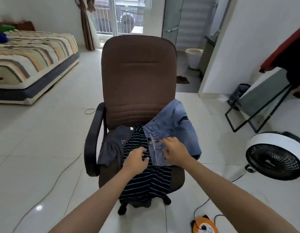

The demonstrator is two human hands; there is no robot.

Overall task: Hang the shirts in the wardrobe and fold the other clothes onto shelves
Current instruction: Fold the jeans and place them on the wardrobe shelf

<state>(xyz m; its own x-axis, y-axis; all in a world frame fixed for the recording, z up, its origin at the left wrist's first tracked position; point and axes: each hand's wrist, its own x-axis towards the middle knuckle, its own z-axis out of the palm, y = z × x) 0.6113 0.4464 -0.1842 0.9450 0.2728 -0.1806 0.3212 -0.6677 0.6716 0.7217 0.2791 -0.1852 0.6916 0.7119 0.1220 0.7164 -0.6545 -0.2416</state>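
Note:
A brown office chair (139,78) stands in front of me with clothes piled on its seat. A dark navy shirt with thin teal stripes (145,180) hangs over the seat's front edge. Blue denim shorts (176,121) lie across the right side, and a grey garment (112,145) droops at the left. My left hand (136,159) hovers over the striped shirt's upper part with fingers loosely curled. My right hand (173,149) rests on the denim's waistband, fingers bent into the fabric; whether it grips is unclear.
A bed (33,52) with a striped cover stands at the left. A white floor fan (277,155) and a leaning mirror on a black frame (260,101) are on the right. An orange cable reel (204,224) and cords lie on the tiled floor.

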